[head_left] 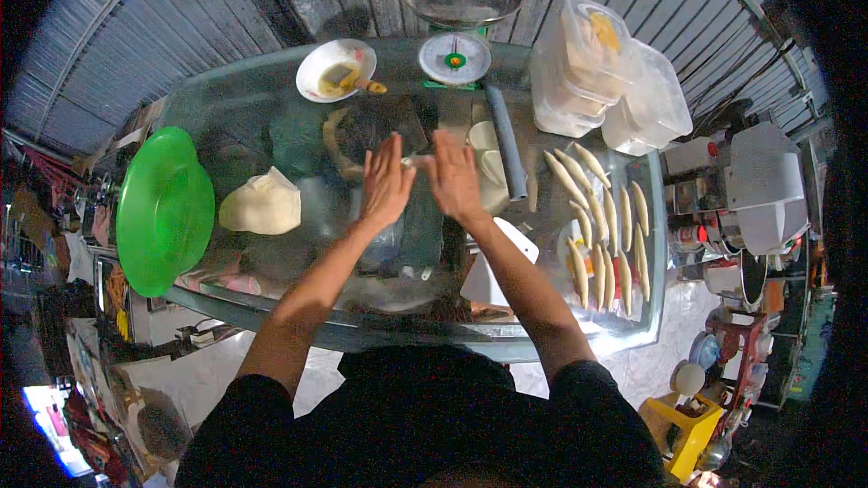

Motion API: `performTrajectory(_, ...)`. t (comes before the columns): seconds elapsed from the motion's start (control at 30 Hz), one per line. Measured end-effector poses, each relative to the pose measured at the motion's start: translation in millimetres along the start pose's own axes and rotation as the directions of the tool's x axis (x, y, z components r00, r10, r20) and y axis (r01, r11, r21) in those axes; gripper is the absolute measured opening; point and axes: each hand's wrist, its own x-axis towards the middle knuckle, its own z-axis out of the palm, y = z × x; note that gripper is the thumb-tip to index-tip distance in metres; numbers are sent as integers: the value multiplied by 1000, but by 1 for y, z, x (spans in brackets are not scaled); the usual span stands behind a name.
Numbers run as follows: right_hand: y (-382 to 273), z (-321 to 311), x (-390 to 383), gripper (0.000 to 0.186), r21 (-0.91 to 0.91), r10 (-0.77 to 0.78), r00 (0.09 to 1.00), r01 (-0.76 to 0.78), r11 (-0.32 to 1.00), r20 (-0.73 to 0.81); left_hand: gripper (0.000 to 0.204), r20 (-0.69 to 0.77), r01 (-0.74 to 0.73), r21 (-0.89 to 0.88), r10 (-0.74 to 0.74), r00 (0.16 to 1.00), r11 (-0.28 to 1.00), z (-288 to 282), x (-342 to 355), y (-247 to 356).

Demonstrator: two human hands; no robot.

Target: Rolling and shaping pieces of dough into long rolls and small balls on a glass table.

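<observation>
My left hand [389, 185] and my right hand [453, 176] lie side by side over the middle of the glass table, palms down with fingers stretched forward. A pale bit of dough [419, 161] shows in the gap between them; whatever lies under the palms is hidden. Both hands are slightly blurred. To the left rests a large lump of dough [262, 202]. Several thin dough sticks with tapered ends [599, 226] lie in rows at the right. Near my right forearm is a white flat scraper [506, 267].
A grey rolling rod [506, 145] lies right of my hands. Farther back stand a white bowl [312, 63] with a brush, a dial scale [455, 59] with a metal pan, and stacked plastic containers [579, 81]. A green basin [163, 208] stands at the left edge.
</observation>
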Motion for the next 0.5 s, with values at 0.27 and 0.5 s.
performTrajectory(0.27, -32, -21, -50, 63, -227, -133, 956, 195, 954, 262, 70, 145, -97, 77, 85, 986, 992, -7, -48, 24)
performTrajectory(0.5, -16, 1, -24, 67, -191, -78, 974, 119, 974, 211, 72, 91, -170, 74, 163, 982, 983, 15, -12, 9)
